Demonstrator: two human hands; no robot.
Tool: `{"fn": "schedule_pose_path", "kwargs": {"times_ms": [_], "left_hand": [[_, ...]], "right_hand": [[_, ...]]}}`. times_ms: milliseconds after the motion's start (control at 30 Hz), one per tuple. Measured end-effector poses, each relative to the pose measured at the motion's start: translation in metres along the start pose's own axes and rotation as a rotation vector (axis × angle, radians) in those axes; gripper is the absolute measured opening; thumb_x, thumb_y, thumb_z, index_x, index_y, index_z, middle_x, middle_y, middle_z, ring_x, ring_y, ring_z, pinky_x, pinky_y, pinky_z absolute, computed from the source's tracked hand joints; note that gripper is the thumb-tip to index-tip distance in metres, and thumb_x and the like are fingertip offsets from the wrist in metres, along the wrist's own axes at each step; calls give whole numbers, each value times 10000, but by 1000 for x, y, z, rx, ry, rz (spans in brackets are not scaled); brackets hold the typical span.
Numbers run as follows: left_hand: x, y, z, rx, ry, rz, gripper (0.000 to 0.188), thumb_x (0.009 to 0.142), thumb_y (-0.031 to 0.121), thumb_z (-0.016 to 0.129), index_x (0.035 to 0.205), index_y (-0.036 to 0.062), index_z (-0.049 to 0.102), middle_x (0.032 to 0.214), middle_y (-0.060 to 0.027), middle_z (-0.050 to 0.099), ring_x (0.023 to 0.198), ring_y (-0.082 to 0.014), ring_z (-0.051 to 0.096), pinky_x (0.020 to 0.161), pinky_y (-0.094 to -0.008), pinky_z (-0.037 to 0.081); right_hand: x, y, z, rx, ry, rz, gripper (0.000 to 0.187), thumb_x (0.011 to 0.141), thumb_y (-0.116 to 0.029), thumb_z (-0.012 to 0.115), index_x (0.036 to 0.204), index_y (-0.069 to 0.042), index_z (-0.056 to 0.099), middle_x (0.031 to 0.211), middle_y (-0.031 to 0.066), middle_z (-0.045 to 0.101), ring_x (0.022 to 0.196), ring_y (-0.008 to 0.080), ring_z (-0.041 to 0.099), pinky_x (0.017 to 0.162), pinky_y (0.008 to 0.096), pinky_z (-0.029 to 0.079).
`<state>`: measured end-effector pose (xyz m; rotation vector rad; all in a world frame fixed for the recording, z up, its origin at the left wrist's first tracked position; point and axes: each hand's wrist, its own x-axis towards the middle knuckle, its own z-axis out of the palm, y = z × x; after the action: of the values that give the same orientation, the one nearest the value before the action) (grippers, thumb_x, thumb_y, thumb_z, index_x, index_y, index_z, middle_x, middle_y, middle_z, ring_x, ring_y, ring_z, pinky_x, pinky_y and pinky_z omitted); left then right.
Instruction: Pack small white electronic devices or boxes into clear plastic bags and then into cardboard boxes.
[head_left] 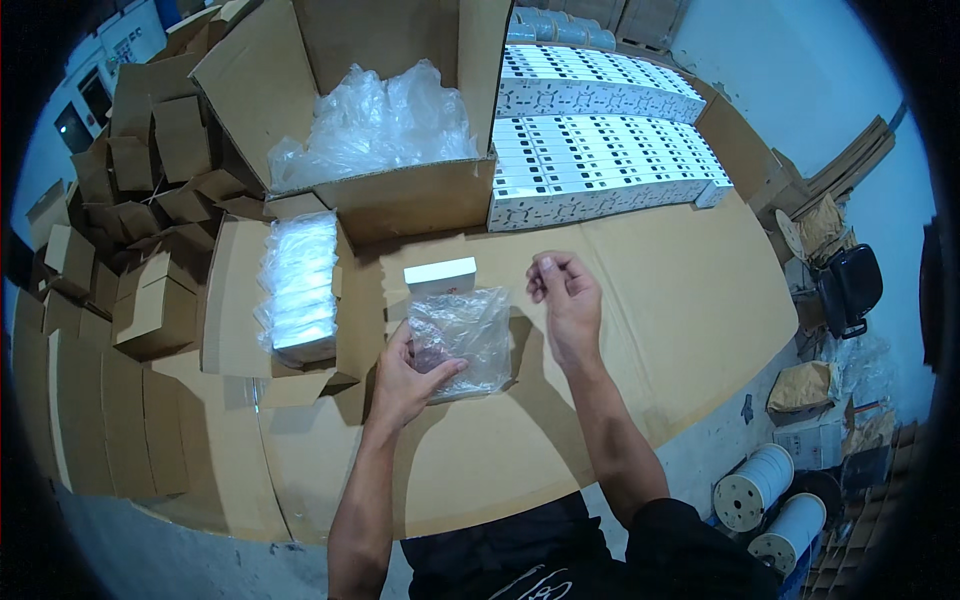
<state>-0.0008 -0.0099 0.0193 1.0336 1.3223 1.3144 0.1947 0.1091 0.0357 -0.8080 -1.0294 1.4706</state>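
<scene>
Okay, from where I stand: left hand (402, 388) is clamped on a clear plastic bag (485, 335), thumb across the front, fingers wrapped behind. A white box (440, 270) pokes up past the bag's top edge, above the cardboard-covered table (670, 310), roughly in front of the person's middle. Whether the box is partly inside the bag or just behind it, can't tell; the film is creased and shiny.

Right hand (573, 310) is off to the side, well apart from bag and box, fingers curled in, thumb close to the forefinger. Nothing visible in it; whether the tips meet, can't tell.

Doing this well, I'd judge: left thumb low and light so the film isn't pinned flat; right fingertips best used to spread the bag's edge rather than tug one corner. Box square to the bag, so its corners don't catch thin film. Smooth creases early, press trapped air out gently.

Also: small open carton (232, 300) to the left holds a row of film-wrapped boxes (303, 275); neat, even wrapping would suit that tight row. Big carton (420, 200) behind holds loose clear film (380, 120). White boxes are stacked (600, 200) beside it.
</scene>
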Motion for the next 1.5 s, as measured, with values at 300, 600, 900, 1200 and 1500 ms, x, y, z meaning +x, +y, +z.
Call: {"fn": "schedule_pose_path", "kwargs": {"times_ms": [300,600,900,1200,1500], "left_hand": [[-1,-1,2,127,9,55,502,785,72,873,1201,14,598,1076,-76,716,980,-147,680,882,-322,551],[1,-7,4,181,60,75,493,781,77,870,1191,12,604,1005,-111,743,922,-162,712,818,-321,564],[3,-11,2,250,79,41,549,779,124,889,1223,2,591,1059,-141,741,972,-192,717,844,-338,568],[0,-6,2,261,-6,18,647,718,132,925,1265,22,599,1122,-125,726,1038,-199,694,912,-364,555],[-2,7,7,316,-79,-72,713,652,133,960,1258,-3,608,1132,-125,721,1053,-212,690,946,-382,555]], "right_hand": [[-7,-41,36,-1188,-480,-667,276,804,-97,793,1063,-76,700,1121,104,613,1078,294,574,935,417,465],[-5,-28,35,-1150,-470,-782,186,777,-62,783,929,-70,675,1046,77,606,1030,272,579,867,409,458],[3,-47,39,-1195,-832,-820,159,795,-61,736,888,-30,612,921,135,645,935,319,641,799,422,503],[24,-67,57,-1215,-1120,-249,176,923,-148,657,1028,-10,630,872,195,696,898,398,686,791,479,525],[41,-75,55,-903,-1350,-107,159,905,-154,662,958,-17,602,726,89,578,614,164,482,605,339,418]]}}
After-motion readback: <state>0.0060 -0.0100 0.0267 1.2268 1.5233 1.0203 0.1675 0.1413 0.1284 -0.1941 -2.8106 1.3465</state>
